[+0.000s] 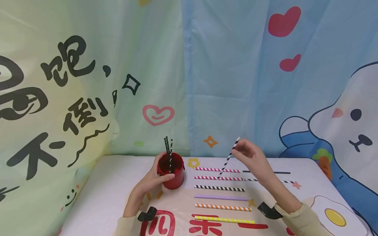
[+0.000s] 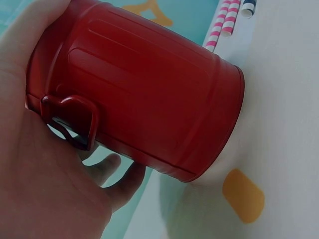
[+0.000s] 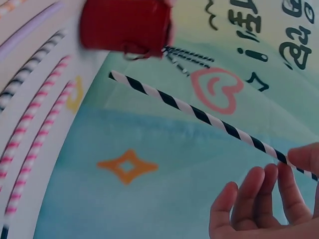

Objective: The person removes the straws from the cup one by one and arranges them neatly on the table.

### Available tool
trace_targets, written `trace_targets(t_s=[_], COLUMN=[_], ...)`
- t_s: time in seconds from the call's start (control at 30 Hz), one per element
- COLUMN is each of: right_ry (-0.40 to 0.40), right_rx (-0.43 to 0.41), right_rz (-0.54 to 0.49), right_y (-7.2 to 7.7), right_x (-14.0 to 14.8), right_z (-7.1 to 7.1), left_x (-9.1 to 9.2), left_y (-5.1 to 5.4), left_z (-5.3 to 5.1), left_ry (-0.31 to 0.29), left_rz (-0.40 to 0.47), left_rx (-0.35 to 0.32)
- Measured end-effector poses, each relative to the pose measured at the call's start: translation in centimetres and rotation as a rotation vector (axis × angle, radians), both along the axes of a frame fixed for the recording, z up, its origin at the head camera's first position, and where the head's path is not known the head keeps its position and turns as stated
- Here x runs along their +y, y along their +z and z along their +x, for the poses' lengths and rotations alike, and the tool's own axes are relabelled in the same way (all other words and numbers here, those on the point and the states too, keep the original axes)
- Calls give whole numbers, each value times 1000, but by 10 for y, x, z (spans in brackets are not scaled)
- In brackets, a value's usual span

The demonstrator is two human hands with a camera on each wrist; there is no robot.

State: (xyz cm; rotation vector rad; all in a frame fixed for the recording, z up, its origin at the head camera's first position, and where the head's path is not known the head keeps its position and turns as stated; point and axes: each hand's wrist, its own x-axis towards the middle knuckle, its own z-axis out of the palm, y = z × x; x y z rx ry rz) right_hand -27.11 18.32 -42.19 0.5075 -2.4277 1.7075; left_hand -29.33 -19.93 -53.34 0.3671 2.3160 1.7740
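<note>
My left hand (image 1: 152, 178) grips a red bucket (image 1: 175, 180) at the table's left back, its fingers and thumb around the wall. Several dark dotted straws (image 1: 170, 157) stand in the bucket, leaning apart. Between thumb and fingertips my right hand (image 1: 251, 157) pinches the upper end of a black-and-white striped straw (image 1: 228, 160), which slants down to the left above the row of straws. The right wrist view shows that straw (image 3: 199, 114) whole up to the fingertips, apart from the bucket (image 3: 124, 25). In the left wrist view the bucket (image 2: 144, 94) hides some fingers.
Right of the bucket lie two pink striped straws (image 1: 206, 178), a black striped one (image 1: 218, 188), a purple one (image 1: 221, 197), an orange one (image 1: 222, 207) and a yellow one (image 1: 224, 220). Further dark straws (image 1: 283, 172) lie partly under the right arm. A printed curtain hangs behind.
</note>
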Motion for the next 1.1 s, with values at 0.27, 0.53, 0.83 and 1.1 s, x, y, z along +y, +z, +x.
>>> trace_targets(t_s=[0.27, 0.53, 0.83, 1.1], right_ry=[-46, -31, -53, -25], right_rx=[82, 134, 57, 115], right_rz=[336, 606, 906, 1123], right_y=[-4, -14, -32, -54], right_x=[30, 56, 69, 73], right_z=[15, 22, 21, 20], left_x=[0, 0, 0, 1], left_y=[1, 0, -1, 1], left_z=[0, 0, 0, 0], left_ry=[6, 8, 6, 14], left_rz=[9, 8, 13, 7], left_rx=[-4, -4, -1, -13])
